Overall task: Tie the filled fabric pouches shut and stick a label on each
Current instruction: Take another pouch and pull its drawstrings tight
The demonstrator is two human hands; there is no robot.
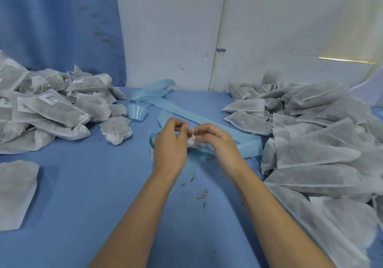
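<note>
One pouch was held above the blue backing strip, right hand gripping its neck, left hand pinching the drawstring; knot seemingly unfinished, unlabelled. Left of the strip lay the labelled pile; right, the larger untied pile.

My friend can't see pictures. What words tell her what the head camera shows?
A left hand and right hand pinch the white string at the bunched top of a fabric pouch above a blue table. Labelled pouches lie piled at left, unlabelled pouches at right, and a pale blue strip curls between them.
</note>
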